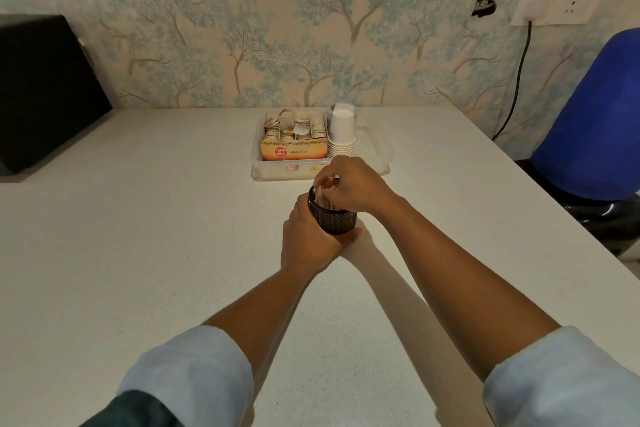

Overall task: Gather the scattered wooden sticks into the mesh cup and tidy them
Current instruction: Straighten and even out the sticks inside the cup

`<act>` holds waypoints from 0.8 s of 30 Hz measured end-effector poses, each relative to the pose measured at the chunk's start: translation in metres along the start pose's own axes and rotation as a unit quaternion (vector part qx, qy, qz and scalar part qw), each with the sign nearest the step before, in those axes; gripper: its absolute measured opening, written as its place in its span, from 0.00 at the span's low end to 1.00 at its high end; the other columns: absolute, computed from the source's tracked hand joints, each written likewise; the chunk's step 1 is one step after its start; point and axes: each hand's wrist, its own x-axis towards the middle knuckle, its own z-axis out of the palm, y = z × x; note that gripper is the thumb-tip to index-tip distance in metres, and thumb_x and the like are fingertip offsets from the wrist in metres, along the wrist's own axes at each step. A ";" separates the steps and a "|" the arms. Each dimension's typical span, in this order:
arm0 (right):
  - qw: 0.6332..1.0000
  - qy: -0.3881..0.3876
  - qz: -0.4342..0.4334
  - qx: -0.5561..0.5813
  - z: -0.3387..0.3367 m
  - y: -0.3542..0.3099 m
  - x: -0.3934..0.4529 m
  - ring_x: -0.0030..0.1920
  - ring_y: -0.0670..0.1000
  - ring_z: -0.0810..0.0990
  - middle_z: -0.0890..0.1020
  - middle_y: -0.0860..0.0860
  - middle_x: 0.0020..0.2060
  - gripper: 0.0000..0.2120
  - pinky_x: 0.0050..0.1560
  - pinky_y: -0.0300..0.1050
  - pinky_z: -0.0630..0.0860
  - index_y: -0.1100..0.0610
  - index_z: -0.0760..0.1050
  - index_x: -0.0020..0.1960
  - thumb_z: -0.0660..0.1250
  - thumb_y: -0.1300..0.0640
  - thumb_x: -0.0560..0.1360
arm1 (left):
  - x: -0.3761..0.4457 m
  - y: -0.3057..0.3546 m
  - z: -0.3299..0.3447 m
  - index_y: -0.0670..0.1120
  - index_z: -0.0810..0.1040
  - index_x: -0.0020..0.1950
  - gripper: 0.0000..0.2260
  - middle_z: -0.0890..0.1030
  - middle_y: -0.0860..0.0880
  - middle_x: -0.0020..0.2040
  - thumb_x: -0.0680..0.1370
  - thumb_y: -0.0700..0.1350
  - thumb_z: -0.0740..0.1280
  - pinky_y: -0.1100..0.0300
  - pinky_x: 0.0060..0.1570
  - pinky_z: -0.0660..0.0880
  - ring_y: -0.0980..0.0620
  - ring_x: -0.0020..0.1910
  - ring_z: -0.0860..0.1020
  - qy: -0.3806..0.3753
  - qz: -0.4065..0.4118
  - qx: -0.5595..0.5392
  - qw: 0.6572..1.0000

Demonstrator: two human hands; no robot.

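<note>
**Item: mesh cup with sticks, both hands engaged at mid-counter**

Mesh cup [333, 217]: black, tilted with its mouth leaning away from you and slightly left, base near the counter [173, 236]. It sits just in front of the clear tray [263, 174].

Left hand [308, 239]: your fingers and thumb curl round the cup's lower wall from the near-left side, thumb tip showing under the base at the right. This hand carries and steadies the cup.

Right hand [349, 186]: it comes in from the right and lies over the cup's mouth, fingers curled down at the rim. Wooden sticks [320, 194]: only a few pale tips show between your fingers and the rim; you appear to pinch or press them, but how many and how firmly cannot be told.

Governing relation: the sticks run along the cup's own axis, pointing up and away from you, and your right hand is directly on their top ends. No loose sticks are visible on the counter, so gathering looks done and tidying is likely the step in hand.

Also present: tea box [294, 151] and stacked paper cups [342, 135] in the tray, black appliance [45, 90] far left, blue bottle [595, 115] at right.
</note>
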 end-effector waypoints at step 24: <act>0.996 0.057 0.066 0.005 0.000 0.003 -0.001 0.47 0.50 0.79 0.81 0.47 0.46 0.16 0.42 0.45 0.76 0.52 0.78 0.49 0.79 0.56 0.64 | -0.001 -0.001 -0.001 0.56 0.61 0.70 0.52 0.77 0.55 0.63 0.52 0.76 0.72 0.53 0.57 0.81 0.52 0.60 0.78 -0.005 -0.001 0.006 1.000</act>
